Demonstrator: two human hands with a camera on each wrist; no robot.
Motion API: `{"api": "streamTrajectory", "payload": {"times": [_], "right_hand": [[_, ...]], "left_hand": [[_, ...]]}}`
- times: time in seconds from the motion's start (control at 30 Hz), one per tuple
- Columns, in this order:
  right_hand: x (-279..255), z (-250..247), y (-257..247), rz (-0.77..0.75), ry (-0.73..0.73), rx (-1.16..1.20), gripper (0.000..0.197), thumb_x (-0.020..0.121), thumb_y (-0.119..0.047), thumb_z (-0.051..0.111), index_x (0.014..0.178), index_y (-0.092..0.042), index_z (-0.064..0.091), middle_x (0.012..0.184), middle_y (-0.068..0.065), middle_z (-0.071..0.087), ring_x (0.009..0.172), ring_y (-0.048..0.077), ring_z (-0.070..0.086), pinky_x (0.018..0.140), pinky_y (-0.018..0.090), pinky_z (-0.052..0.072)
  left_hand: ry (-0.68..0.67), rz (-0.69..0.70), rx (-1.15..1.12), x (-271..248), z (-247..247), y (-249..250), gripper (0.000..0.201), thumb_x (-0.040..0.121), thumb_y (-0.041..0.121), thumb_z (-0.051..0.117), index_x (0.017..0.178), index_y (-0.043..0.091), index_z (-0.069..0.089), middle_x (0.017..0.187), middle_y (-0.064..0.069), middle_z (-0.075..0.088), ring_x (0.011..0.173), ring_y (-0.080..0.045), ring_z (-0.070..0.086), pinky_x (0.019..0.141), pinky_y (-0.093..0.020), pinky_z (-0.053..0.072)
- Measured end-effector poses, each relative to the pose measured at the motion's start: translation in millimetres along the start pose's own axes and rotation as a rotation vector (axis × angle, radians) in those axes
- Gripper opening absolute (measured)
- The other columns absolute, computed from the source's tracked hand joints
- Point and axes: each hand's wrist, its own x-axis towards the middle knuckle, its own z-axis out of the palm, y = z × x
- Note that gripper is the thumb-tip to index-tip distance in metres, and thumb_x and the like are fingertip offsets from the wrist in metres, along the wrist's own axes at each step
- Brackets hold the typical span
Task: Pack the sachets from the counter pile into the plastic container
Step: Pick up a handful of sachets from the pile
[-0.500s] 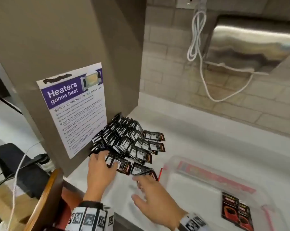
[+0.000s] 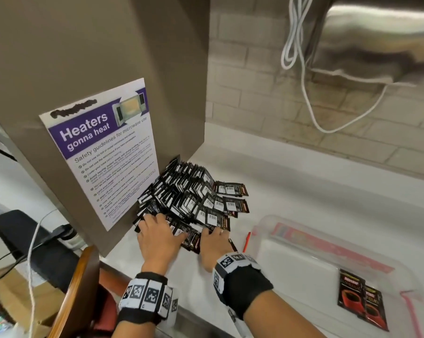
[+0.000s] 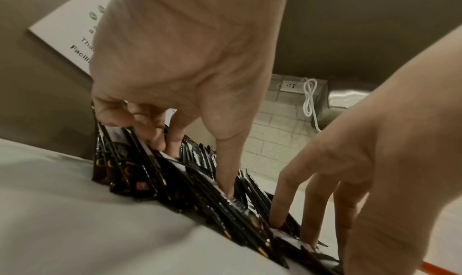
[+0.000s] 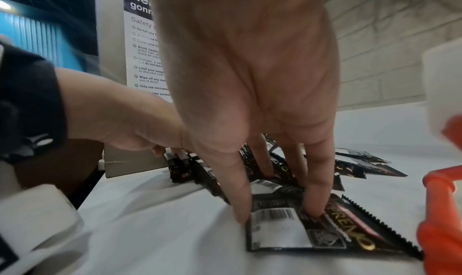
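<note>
A pile of black sachets (image 2: 194, 198) lies on the white counter against a brown panel. My left hand (image 2: 157, 236) rests on the pile's near left edge. Its bent fingers (image 3: 155, 139) and straight thumb press into sachets standing on edge (image 3: 200, 190). My right hand (image 2: 213, 242) lies beside it on the near right edge, its straight fingers (image 4: 315, 206) pressing a barcode-side sachet (image 4: 280, 233) flat on the counter. The clear plastic container (image 2: 291, 264) stands to the right with two red-and-black sachets (image 2: 362, 301) lying in it.
A microwave safety poster (image 2: 103, 152) hangs on the brown panel (image 2: 96, 45) left of the pile. An orange-red clip (image 2: 247, 241) of the container sits just right of my right hand. A white cable (image 2: 303, 69) and steel dispenser (image 2: 377, 40) hang on the tiled wall behind.
My right hand has moved forward onto the pile's near right edge. My left hand has stayed on the near left edge.
</note>
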Motion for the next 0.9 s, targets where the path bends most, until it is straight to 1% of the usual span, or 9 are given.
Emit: {"api": "streamTrajectory", "payload": {"times": [0.13,0.23,0.37,0.5,0.53,0.63,0.7,0.83,0.9], "right_hand": [[4,2,1,-0.028,0.001,0.014,0.076,0.086,-0.01,0.069,0.147,-0.009,0.024,0.148,0.024,0.03,0.138,0.045,0.025,0.102,0.048,0.046],[1,-4,4,-0.024,0.009,0.025,0.078,0.085,-0.007,0.071,0.147,-0.009,0.025,0.146,0.023,0.029,0.135,0.041,0.03,0.102,0.045,0.046],[0,-12,8,-0.015,0.017,0.071,0.075,0.088,-0.007,0.069,0.147,-0.008,0.025,0.145,0.02,0.029,0.133,0.036,0.032,0.102,0.043,0.046],[2,-16,10,-0.012,0.014,0.051,0.062,0.093,-0.006,0.062,0.147,-0.007,0.032,0.143,0.018,0.032,0.131,0.034,0.035,0.101,0.041,0.046],[2,-16,10,-0.013,0.016,0.038,0.059,0.094,-0.006,0.061,0.147,-0.007,0.034,0.142,0.017,0.034,0.131,0.033,0.036,0.1,0.04,0.046],[5,-17,10,-0.029,0.022,-0.002,0.054,0.092,-0.007,0.063,0.142,-0.006,0.042,0.139,0.016,0.038,0.128,0.032,0.04,0.099,0.037,0.046],[6,-17,11,-0.037,0.03,0.012,0.05,0.092,-0.007,0.064,0.139,-0.004,0.047,0.137,0.016,0.039,0.127,0.033,0.041,0.098,0.037,0.046],[7,-15,13,-0.046,0.07,0.091,0.044,0.096,-0.009,0.059,0.138,-0.004,0.047,0.139,0.019,0.041,0.128,0.035,0.042,0.099,0.038,0.045],[7,-15,13,-0.041,0.086,0.115,0.046,0.096,-0.012,0.061,0.139,-0.005,0.047,0.139,0.018,0.04,0.129,0.034,0.042,0.1,0.038,0.045]], "left_hand": [[-0.052,-0.019,0.007,-1,-3,4,0.09,0.075,0.068,0.072,0.141,0.015,0.041,0.132,-0.004,0.045,0.124,-0.023,0.039,0.107,-0.041,0.036],[-0.103,-0.031,0.006,0,-4,7,0.093,0.075,0.068,0.072,0.143,0.015,0.04,0.135,-0.005,0.046,0.125,-0.024,0.039,0.107,-0.04,0.036],[-0.124,-0.018,-0.025,0,-5,9,0.082,0.073,0.066,0.074,0.136,0.02,0.048,0.13,-0.002,0.047,0.121,-0.021,0.039,0.105,-0.038,0.037],[-0.193,-0.003,-0.038,3,-6,10,0.072,0.076,0.061,0.076,0.13,0.022,0.051,0.134,-0.003,0.049,0.126,-0.023,0.04,0.108,-0.042,0.038],[-0.207,-0.001,-0.051,4,-6,10,0.072,0.077,0.059,0.077,0.131,0.021,0.049,0.135,-0.003,0.051,0.128,-0.025,0.039,0.109,-0.043,0.037],[-0.249,0.004,-0.052,9,-4,9,0.082,0.079,0.056,0.077,0.142,0.017,0.04,0.143,-0.007,0.048,0.135,-0.03,0.036,0.111,-0.045,0.034],[-0.279,0.021,0.006,11,-2,10,0.08,0.081,0.059,0.072,0.143,0.019,0.043,0.146,-0.008,0.044,0.136,-0.03,0.033,0.11,-0.044,0.032],[-0.288,0.035,0.015,13,1,11,0.066,0.079,0.061,0.07,0.132,0.026,0.051,0.14,-0.005,0.044,0.131,-0.027,0.034,0.106,-0.043,0.033],[-0.277,0.029,-0.056,13,-1,11,0.056,0.078,0.057,0.073,0.12,0.027,0.051,0.128,-0.002,0.051,0.12,-0.023,0.038,0.095,-0.039,0.034]]}}
